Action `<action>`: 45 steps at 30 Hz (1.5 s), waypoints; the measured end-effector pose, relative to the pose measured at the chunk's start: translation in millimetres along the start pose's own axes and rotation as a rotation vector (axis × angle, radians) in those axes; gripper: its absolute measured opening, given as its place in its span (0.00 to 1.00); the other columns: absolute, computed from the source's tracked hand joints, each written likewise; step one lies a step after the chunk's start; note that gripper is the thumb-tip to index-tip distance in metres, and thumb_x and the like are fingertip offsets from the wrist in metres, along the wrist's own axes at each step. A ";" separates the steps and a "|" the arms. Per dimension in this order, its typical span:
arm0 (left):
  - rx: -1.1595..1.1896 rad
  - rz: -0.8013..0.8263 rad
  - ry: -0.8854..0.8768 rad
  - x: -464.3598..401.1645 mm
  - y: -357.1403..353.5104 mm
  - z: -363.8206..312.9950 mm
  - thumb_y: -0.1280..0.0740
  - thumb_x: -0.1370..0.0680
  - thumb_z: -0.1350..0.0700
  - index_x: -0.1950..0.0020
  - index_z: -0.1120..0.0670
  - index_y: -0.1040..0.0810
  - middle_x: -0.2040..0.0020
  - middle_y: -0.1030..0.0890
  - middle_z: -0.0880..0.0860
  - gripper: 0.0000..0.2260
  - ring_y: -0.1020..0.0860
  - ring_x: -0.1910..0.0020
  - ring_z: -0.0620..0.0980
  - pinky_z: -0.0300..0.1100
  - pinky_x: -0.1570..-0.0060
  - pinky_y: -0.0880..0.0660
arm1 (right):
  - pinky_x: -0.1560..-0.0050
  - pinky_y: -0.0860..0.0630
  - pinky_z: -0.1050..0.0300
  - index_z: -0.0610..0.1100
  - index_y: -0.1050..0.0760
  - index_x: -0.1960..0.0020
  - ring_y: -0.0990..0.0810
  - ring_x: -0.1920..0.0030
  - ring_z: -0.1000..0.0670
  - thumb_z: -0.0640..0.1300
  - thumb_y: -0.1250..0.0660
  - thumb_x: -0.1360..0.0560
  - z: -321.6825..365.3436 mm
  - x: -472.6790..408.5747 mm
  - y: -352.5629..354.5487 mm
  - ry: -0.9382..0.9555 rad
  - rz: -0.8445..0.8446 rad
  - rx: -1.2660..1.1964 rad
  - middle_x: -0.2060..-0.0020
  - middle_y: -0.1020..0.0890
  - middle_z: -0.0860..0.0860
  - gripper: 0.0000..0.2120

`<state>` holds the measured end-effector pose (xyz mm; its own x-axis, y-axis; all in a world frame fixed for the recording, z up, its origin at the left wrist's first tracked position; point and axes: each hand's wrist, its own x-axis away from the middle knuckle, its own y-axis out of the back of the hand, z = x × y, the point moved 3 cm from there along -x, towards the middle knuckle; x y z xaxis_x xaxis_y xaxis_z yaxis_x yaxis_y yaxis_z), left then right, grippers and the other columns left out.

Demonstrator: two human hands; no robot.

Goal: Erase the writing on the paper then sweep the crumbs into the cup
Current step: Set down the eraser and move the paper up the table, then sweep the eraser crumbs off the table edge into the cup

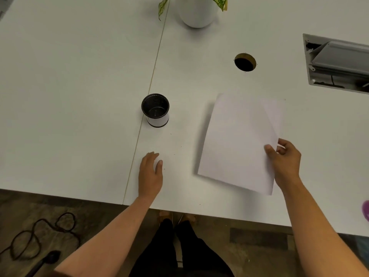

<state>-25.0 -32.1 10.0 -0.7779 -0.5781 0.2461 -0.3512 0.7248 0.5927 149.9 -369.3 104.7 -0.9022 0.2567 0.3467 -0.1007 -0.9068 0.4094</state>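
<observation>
A white sheet of paper (237, 144) hangs tilted above the white table (79, 96), casting a shadow along its left edge; no writing shows on it. My right hand (283, 162) pinches its right edge, thumb on top. A cup (155, 109) with a black inside and white wall stands upright left of the paper. My left hand (150, 174) lies on the table below the cup, fingers loosely curved, holding nothing that I can see. A few tiny dark crumbs (171, 134) dot the table between the cup and my left hand.
A white vase (197, 13) with a leafy plant stands at the back. A round cable hole (245, 62) and an open cable tray (337, 62) lie at the right. The table's front edge runs just below my hands. A cord lies on the floor.
</observation>
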 end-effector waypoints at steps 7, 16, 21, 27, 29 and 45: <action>-0.411 0.159 -0.244 -19.6 -14.2 27.7 0.47 0.13 0.51 0.20 0.57 0.41 0.18 0.44 0.54 0.23 0.53 0.19 0.51 0.45 0.21 0.59 | 0.53 0.21 0.57 0.44 0.26 0.43 0.17 0.57 0.51 0.39 0.30 0.25 -3.8 -66.2 -36.3 -0.066 0.009 -0.123 0.54 0.16 0.46 0.12; -0.527 0.160 -0.287 -19.3 -18.4 35.9 0.58 0.16 0.46 0.19 0.54 0.50 0.18 0.51 0.50 0.26 0.56 0.18 0.50 0.44 0.21 0.63 | 0.46 0.21 0.54 0.43 0.26 0.42 0.17 0.54 0.50 0.40 0.29 0.26 -0.3 -125.5 -85.9 -0.035 0.078 -0.059 0.53 0.16 0.47 0.14; -0.529 0.156 -0.283 -20.1 -19.3 36.9 0.56 0.16 0.47 0.19 0.55 0.48 0.18 0.49 0.51 0.26 0.54 0.18 0.51 0.49 0.20 0.58 | 0.46 0.23 0.55 0.40 0.27 0.38 0.22 0.56 0.51 0.41 0.30 0.26 -10.6 -132.3 -112.5 -0.012 0.102 0.038 0.52 0.20 0.44 0.18; -0.531 0.150 -0.291 -20.4 -19.4 35.8 0.54 0.15 0.47 0.19 0.55 0.45 0.18 0.47 0.53 0.26 0.52 0.18 0.52 0.50 0.20 0.56 | 0.45 0.24 0.54 0.40 0.26 0.39 0.22 0.53 0.48 0.42 0.31 0.25 -14.8 -129.8 -126.0 0.109 -0.005 0.259 0.51 0.20 0.45 0.16; -0.532 0.150 -0.291 -20.0 -19.7 35.0 0.53 0.16 0.48 0.19 0.56 0.44 0.18 0.46 0.53 0.26 0.51 0.18 0.53 0.52 0.20 0.54 | 0.41 0.25 0.51 0.39 0.28 0.37 0.22 0.48 0.46 0.42 0.32 0.25 -13.4 -128.9 -129.2 0.140 -0.007 0.297 0.47 0.20 0.44 0.18; -0.547 0.128 -0.297 -19.8 -18.1 31.1 0.53 0.16 0.49 0.20 0.58 0.42 0.19 0.42 0.55 0.25 0.47 0.19 0.55 0.48 0.20 0.56 | 0.25 0.46 0.49 0.37 0.39 0.26 0.39 0.26 0.42 0.53 0.39 0.20 -13.3 13.6 -248.4 0.944 0.694 0.737 0.27 0.36 0.40 0.30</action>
<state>-19.4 -22.1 -29.5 -0.9349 -0.3146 0.1643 0.0099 0.4397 0.8981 157.0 -145.0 -3.5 -0.6451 -0.7593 0.0849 0.4568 -0.2943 0.8395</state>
